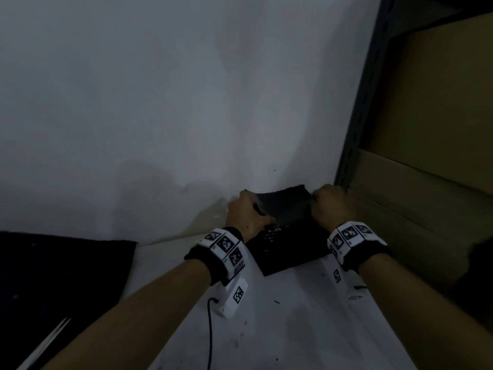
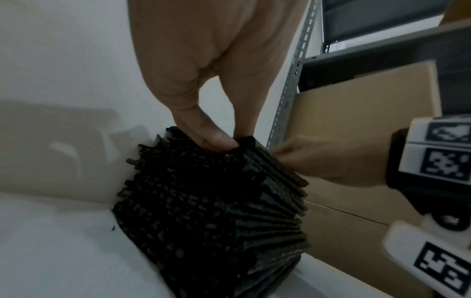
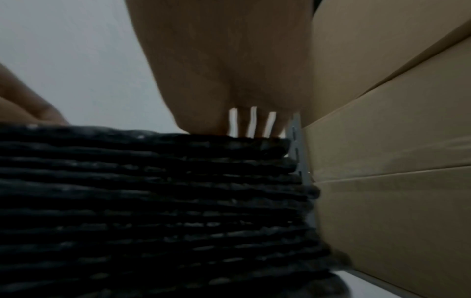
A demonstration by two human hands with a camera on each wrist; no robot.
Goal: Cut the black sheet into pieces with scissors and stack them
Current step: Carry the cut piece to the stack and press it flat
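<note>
A stack of cut black textured pieces (image 1: pixel 293 252) stands on the white table against the wall. Over it both hands hold one more black piece (image 1: pixel 282 205), tilted up towards the wall. My left hand (image 1: pixel 246 210) pinches its left corner between thumb and finger, as the left wrist view shows at the left hand (image 2: pixel 229 142) above the stack (image 2: pixel 203 211). My right hand (image 1: pixel 329 201) grips the piece's right edge with curled fingers; the right wrist view shows the right hand (image 3: pixel 229 123) on the top layer of the stack (image 3: pixel 153 201). No scissors are clearly visible.
The large uncut black sheet (image 1: pixel 53 276) lies at the table's left. Cardboard boxes (image 1: pixel 426 134) and a grey metal shelf post (image 1: pixel 365 102) stand close on the right, touching the stack's side. The white wall (image 1: pixel 160 102) is right behind it. A black cable (image 1: pixel 210 332) hangs below my left wrist.
</note>
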